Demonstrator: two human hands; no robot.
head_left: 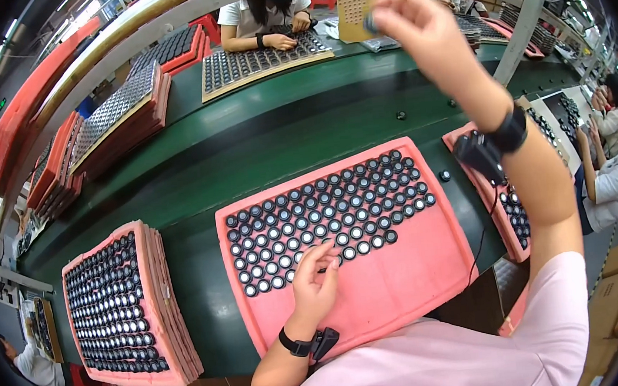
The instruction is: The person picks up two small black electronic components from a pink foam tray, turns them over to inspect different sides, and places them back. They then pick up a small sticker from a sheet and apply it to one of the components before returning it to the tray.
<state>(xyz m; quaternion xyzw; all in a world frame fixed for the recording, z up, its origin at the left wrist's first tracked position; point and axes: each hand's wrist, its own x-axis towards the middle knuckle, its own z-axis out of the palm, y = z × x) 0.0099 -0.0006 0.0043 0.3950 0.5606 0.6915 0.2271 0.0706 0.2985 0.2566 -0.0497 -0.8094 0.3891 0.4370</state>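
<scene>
A pink foam tray (406, 273) lies on the bench before me, its far rows filled with small round black parts with pale centres. My left hand (313, 282) hovers low over the tray at the near edge of the filled rows. Its fingers are loosely bent, with a gap between thumb and forefinger. High at the upper right, my right hand (423, 22) is raised well above the bench. Its fingertips pinch a small dark round part (370, 23), seen against a yellow sheet (350, 6) behind it.
Stacked pink trays of similar parts (108, 309) stand at the left, with another tray (508, 211) at the right, partly behind my arm. One loose part (445, 175) lies beside my tray. Beyond the green bench (244, 136), a person (266, 22) works over another tray.
</scene>
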